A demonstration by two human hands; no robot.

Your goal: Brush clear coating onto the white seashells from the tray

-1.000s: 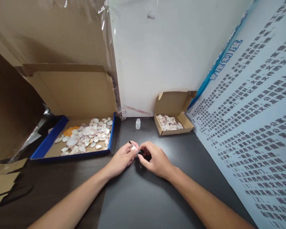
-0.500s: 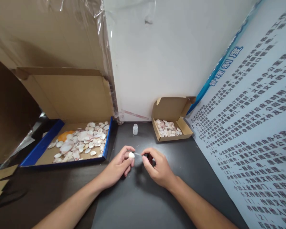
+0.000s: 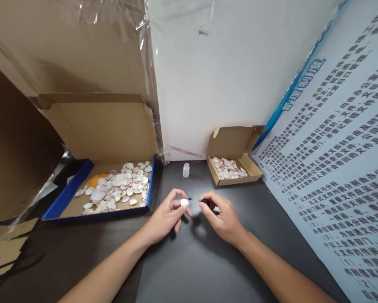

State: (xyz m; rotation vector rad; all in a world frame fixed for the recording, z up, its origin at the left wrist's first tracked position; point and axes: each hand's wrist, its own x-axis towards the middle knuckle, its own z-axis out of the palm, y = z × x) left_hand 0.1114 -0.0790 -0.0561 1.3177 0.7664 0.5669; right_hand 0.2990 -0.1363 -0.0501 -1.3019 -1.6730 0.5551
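Note:
My left hand [image 3: 168,214] pinches a small white seashell [image 3: 184,202] between thumb and fingers, just above the dark tabletop. To its right, my right hand [image 3: 222,216] is closed around a black cap [image 3: 207,202], mostly hidden by the fingers. A thin pale stem on the cap showed earlier; now it is hard to make out. A small dark spot [image 3: 190,199] sits between the hands, and I cannot tell whether it is the stem's tip. Beyond the hands, a small uncapped bottle [image 3: 185,171] with a pale label stands upright.
At left, an open blue-edged box [image 3: 94,214] holds several loose seashells and an orange piece. A smaller open cardboard box [image 3: 239,181] with more shells stands at the back right. A white wall [image 3: 189,84] rises behind, and a printed board [image 3: 334,168] leans along the right.
The black cap and its stem have drawn back from the shell, widening the gap between my hands. The whole view has shifted, so everything appears slightly farther right.

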